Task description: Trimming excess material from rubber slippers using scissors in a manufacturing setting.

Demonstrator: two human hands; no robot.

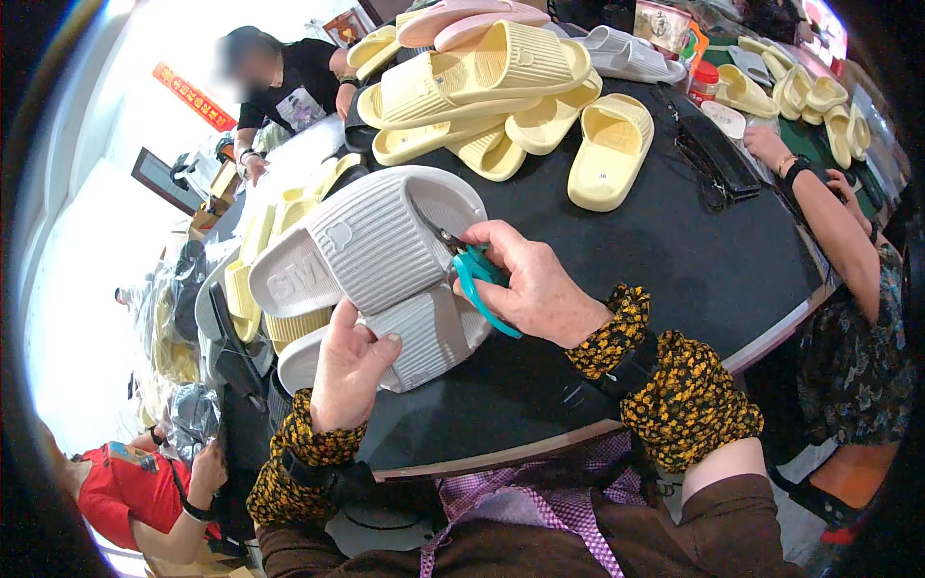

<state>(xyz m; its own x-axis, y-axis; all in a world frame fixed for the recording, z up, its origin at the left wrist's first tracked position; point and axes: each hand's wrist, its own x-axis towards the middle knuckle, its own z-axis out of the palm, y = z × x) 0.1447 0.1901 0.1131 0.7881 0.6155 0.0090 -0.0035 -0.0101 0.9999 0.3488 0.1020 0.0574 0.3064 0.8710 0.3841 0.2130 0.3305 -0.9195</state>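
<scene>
Dark bench (694, 241), pretty cluttered. Teal-handled scissors (469, 275) are held in the right grip (540, 289), blades right by the strap edge of the upper grey slipper (376, 231). That one's placed just left of this nearer grip, long axis slanted from the left grip (352, 371) out past the right. Lower grey slipper (424, 337) is held left-handed. Yellow slippers (472, 82) are piled beyond both.

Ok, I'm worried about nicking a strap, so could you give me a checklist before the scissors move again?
1. Right grip on scissors: ok, teal handles held.
2. Left grip on grey slippers: ok, touching both.
3. Left fingers away from blades: ok.
4. Blades off the upper strap: cannot tell, too small at its edge.
5. Lone yellow slipper apart from the pair: ok.
</scene>
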